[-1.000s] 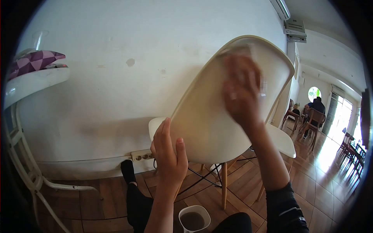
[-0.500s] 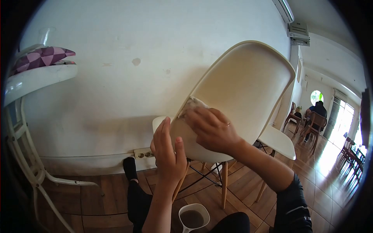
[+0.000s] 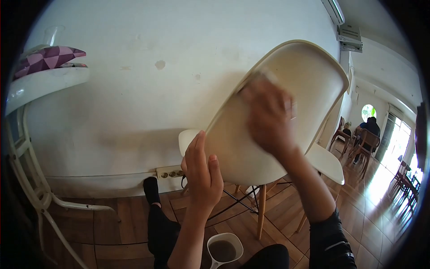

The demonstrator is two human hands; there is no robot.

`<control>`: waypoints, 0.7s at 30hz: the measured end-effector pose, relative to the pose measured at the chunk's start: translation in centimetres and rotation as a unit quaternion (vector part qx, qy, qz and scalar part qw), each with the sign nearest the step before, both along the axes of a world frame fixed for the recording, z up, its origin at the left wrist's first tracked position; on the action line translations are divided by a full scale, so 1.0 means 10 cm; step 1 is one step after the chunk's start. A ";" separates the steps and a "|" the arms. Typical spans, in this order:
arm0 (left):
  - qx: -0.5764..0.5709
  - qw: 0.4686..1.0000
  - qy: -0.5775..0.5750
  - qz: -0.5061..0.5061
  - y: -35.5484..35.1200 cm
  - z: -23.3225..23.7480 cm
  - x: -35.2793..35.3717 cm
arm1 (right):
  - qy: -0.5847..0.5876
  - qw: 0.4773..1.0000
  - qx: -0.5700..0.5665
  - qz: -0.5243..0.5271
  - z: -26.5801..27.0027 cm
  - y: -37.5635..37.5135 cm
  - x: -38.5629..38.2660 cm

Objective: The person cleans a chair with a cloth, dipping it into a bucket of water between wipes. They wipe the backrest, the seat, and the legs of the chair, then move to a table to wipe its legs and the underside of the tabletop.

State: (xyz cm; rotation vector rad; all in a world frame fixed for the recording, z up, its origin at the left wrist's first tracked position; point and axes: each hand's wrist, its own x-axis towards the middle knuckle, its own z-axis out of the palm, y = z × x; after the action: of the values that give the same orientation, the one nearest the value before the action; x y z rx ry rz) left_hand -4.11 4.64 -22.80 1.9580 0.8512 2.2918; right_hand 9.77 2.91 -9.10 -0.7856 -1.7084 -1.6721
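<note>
A white moulded chair [image 3: 309,89] with wooden legs is turned with the back of its shell toward me. My right hand [image 3: 273,119], smeared by motion, is closed on a pale cloth [image 3: 263,77] at the upper left edge of the shell. The cloth is mostly hidden by the fingers. My left hand [image 3: 202,181] is open, its fingers straight and pointing up, beside the lower left edge of the shell. Contact there is hard to make out. Between my legs stands a white cup [image 3: 239,242] with a handle, holding murky grey-brown water.
A white wall [image 3: 134,98] runs behind the chair, with a socket strip [image 3: 169,173] near the floor. At left is a white metal-framed table [image 3: 53,83] bearing a purple patterned cushion [image 3: 51,60]. Another white seat [image 3: 326,165] is at right. Seated people [image 3: 371,127] and wooden chairs are far off.
My right hand has moved up and slightly right along the shell's left edge with the cloth. My left hand stays by the lower edge; the view has shifted slightly.
</note>
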 end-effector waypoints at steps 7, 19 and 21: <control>0.029 0.996 -0.077 -0.030 0.06 0.01 -0.24 | -0.151 0.973 -0.172 0.033 -1.00 0.26 -0.27; -0.016 0.982 -0.177 -0.059 0.11 -0.01 -0.53 | 0.079 0.997 -0.007 0.003 -0.10 -0.11 -0.21; -0.006 0.983 -0.167 -0.073 0.10 0.01 -0.48 | 0.080 0.997 -0.017 -0.002 -0.18 -0.06 -0.27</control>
State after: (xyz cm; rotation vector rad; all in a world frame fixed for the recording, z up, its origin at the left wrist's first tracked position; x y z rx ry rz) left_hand -8.91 5.62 -22.72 1.5090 0.6639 2.4187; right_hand 7.06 2.35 -10.94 -0.9137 -1.6297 -1.5420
